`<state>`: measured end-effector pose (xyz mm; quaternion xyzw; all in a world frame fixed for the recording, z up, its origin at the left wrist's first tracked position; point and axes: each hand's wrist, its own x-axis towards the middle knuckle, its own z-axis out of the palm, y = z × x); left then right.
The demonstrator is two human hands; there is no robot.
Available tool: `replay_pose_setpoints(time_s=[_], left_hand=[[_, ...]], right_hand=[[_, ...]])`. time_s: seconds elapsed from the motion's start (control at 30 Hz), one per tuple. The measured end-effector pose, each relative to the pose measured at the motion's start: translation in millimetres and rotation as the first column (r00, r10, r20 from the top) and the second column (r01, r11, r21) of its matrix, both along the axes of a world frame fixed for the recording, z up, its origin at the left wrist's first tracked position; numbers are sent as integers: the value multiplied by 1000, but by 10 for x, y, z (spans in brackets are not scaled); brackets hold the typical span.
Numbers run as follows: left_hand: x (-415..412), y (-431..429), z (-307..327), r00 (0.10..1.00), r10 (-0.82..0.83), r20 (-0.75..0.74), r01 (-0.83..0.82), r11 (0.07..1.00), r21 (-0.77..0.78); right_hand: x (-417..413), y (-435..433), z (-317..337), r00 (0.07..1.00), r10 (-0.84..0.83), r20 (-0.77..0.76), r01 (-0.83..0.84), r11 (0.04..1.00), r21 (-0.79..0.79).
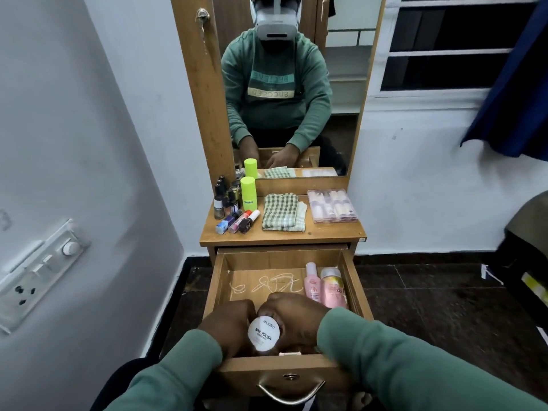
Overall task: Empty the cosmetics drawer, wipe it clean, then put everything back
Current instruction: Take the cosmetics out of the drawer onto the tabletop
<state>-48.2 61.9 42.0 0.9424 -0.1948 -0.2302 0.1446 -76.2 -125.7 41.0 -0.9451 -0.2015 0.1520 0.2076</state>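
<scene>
Both our hands are hovering at the 6 o'clock end of the drawer (220, 280), our right hand (295, 311) gripping the white jar (263, 332). Our left hand (229, 324) is sitting at the jar's 9 o'clock; we cannot tell its grip.

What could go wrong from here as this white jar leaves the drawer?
1. The grip of the right hand seems to catch only the far edge of the white jar; it might slip back into the drawer.
2. Nail polish bottles crowd the left of the tabletop; setting the jar there could topple them.
3. Two pink bottles lie in the drawer; wiping now would miss under them.
</scene>
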Motion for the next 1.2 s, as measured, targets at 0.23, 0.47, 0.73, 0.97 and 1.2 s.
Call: replay_pose_setpoints(time_s=[0.23,0.47,0.73,0.97,1.2], left_hand=[[240,-316,399,998,26,54,-11,966,-257],[483,-980,753,981,146,125,-49,819,-572],[926,-1755,722,950,208,232,-8,762,-647],[1286,-2004,754,928,191,319,16,837,-547],[1419,-2056,745,921,143,363,28,904,-427]], right_hand=[[67,-526,282,970,-243,10,238,954,184],[339,-1209,710,893,-429,140,365,869,334],[815,-1667,714,702,-665,255,524,725,447],[1213,-1854,630,654,-708,267,573,694,437],[1327,-1892,593,648,-711,275,581,694,425]])
